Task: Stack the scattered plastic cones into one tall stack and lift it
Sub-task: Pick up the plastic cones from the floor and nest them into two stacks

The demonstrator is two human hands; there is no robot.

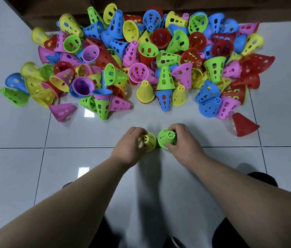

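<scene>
A pale glossy tiled floor [16, 167] filled the view; across its far part sprawled a heap of perforated plastic cones [141, 56] in blue, green, yellow, pink and red, most lying on their sides, a few nested in short stacks; a lone red cone [243, 125] lay on its side apart from the heap, to the right; nearer the person, both forearms reached forward over the bare tiles; the left hand [129, 149] had its fingers curled round a yellow cone [150, 143], narrow end toward the camera; the right hand [182, 140] gripped a green cone [166, 138] between thumb and fingers, tip likewise toward the camera; the two cones sat just beside each other, whether touching could not be told.
</scene>
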